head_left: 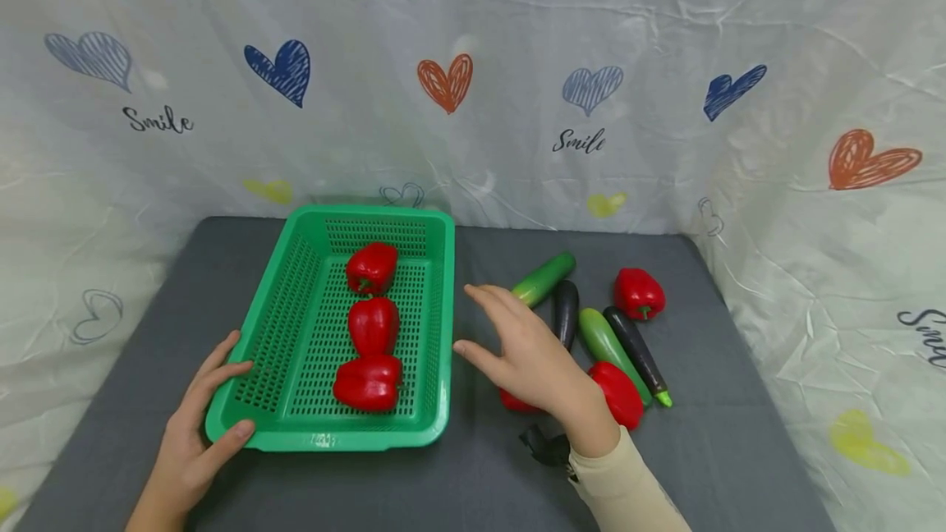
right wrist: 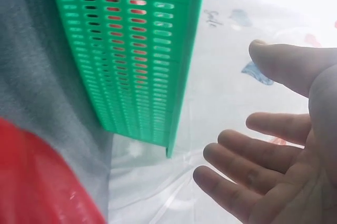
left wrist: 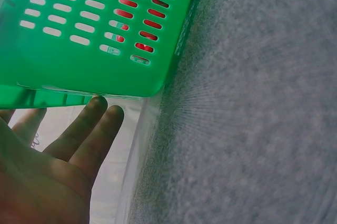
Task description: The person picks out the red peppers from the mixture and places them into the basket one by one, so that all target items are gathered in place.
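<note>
The green basket (head_left: 447, 310) stood left of centre, red peppers (head_left: 373, 327) inside; the left hand (head_left: 188, 437) held its lower-left rim, two straight fingers beneath showing only in the left wrist view. Right of centre, the right hand (head_left: 535, 360), loosely outstretched, held nothing. "Smile" (head_left: 158, 120) marked the backdrop (head_left: 369, 146), upper left.

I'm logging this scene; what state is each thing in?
Green basket, upright, partly filled
Red peppers inside, in a row
Loose red peppers, outside the basket
Zucchinis, lying flat
Eggplants, lying flat
Left hand, touching the basket
Right hand, empty
Black object, state unclear
Backdrop, wrinkled
</note>
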Demonstrator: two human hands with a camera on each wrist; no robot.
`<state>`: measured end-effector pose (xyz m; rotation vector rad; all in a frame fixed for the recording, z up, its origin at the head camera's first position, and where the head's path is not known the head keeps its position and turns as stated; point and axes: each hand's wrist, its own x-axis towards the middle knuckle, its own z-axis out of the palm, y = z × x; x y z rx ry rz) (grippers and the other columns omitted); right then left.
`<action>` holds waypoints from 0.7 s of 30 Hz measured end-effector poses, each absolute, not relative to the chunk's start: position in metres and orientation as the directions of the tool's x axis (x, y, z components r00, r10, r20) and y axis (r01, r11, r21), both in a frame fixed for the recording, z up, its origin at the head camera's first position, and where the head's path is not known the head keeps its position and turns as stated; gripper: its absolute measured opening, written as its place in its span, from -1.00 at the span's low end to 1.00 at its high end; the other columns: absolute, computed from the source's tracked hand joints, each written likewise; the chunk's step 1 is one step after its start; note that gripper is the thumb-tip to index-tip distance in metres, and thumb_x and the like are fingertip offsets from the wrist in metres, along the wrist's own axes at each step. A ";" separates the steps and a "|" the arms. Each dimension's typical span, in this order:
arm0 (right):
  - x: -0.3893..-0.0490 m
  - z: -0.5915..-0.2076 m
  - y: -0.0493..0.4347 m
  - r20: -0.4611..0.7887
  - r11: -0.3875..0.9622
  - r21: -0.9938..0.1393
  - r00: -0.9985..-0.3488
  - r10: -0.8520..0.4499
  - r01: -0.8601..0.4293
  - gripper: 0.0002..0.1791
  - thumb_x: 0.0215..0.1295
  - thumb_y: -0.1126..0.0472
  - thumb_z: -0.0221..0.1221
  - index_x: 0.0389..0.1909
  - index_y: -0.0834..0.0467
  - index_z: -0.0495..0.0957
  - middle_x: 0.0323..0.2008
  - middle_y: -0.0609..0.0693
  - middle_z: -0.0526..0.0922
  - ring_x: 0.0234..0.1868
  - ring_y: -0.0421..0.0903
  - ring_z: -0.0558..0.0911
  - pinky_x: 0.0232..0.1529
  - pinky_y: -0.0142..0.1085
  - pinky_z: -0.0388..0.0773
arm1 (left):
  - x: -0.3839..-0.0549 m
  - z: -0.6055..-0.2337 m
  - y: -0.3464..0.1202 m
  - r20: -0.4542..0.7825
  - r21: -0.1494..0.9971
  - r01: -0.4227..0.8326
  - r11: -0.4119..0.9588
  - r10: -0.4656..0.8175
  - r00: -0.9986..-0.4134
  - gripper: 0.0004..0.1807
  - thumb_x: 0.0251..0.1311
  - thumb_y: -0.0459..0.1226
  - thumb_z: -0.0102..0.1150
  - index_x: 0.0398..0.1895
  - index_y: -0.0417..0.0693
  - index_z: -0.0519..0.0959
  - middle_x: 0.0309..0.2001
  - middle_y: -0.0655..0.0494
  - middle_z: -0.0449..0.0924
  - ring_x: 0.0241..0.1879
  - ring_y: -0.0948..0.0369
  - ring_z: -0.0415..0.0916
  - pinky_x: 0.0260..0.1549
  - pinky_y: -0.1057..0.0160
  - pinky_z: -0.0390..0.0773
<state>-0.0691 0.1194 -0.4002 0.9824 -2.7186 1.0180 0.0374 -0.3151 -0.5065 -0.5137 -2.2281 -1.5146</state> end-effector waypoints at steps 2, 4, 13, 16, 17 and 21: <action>-0.069 -0.401 0.121 0.271 0.580 -0.559 -0.791 -0.548 -0.593 -0.17 0.51 -0.10 0.38 0.64 0.14 0.35 0.49 -0.01 0.48 0.50 -0.03 0.47 0.47 -0.03 0.46 | 0.037 -0.506 -0.315 0.515 0.789 0.507 0.348 0.078 -0.854 -0.27 0.13 -0.68 0.21 0.47 -0.54 0.38 0.70 -0.35 0.05 0.68 0.06 0.04 0.36 0.46 0.25; -0.070 -0.401 0.123 0.264 0.585 -0.556 -0.792 -0.550 -0.591 -0.18 0.52 -0.10 0.37 0.64 0.14 0.36 0.48 -0.01 0.49 0.49 -0.04 0.47 0.47 -0.03 0.45 | 0.037 -0.507 -0.315 0.516 0.789 0.510 0.343 0.079 -0.853 -0.26 0.13 -0.68 0.21 0.47 -0.54 0.38 0.70 -0.36 0.04 0.68 0.06 0.05 0.35 0.46 0.27; -0.068 -0.405 0.135 0.223 0.610 -0.570 -0.818 -0.531 -0.551 -0.19 0.50 -0.09 0.39 0.62 0.14 0.38 0.49 0.00 0.50 0.52 0.00 0.45 0.48 0.03 0.43 | 0.035 -0.510 -0.316 0.533 0.786 0.529 0.320 0.083 -0.842 -0.28 0.11 -0.68 0.21 0.44 -0.58 0.38 0.68 -0.40 0.05 0.67 0.03 0.08 0.35 0.44 0.28; -0.067 -0.408 0.137 0.199 0.615 -0.568 -0.817 -0.541 -0.546 -0.18 0.50 -0.10 0.39 0.62 0.14 0.38 0.48 0.01 0.50 0.51 0.00 0.47 0.48 0.02 0.44 | 0.036 -0.510 -0.317 0.537 0.786 0.531 0.316 0.078 -0.840 -0.28 0.11 -0.68 0.21 0.44 -0.58 0.38 0.68 -0.40 0.06 0.66 0.03 0.08 0.35 0.44 0.28; -0.067 -0.409 0.137 0.195 0.617 -0.566 -0.815 -0.545 -0.548 -0.18 0.50 -0.11 0.39 0.62 0.14 0.38 0.48 0.01 0.50 0.50 0.00 0.47 0.48 0.01 0.44 | 0.036 -0.510 -0.317 0.540 0.785 0.534 0.313 0.077 -0.838 -0.28 0.11 -0.68 0.22 0.43 -0.58 0.38 0.68 -0.41 0.06 0.66 0.03 0.09 0.35 0.44 0.28; -0.066 -0.410 0.140 0.186 0.620 -0.563 -0.815 -0.550 -0.546 -0.15 0.47 -0.13 0.42 0.63 0.13 0.38 0.48 -0.01 0.50 0.49 -0.01 0.48 0.46 0.02 0.46 | 0.036 -0.510 -0.317 0.543 0.787 0.540 0.299 0.081 -0.836 -0.29 0.13 -0.67 0.21 0.44 -0.60 0.37 0.68 -0.42 0.04 0.67 0.02 0.07 0.34 0.44 0.30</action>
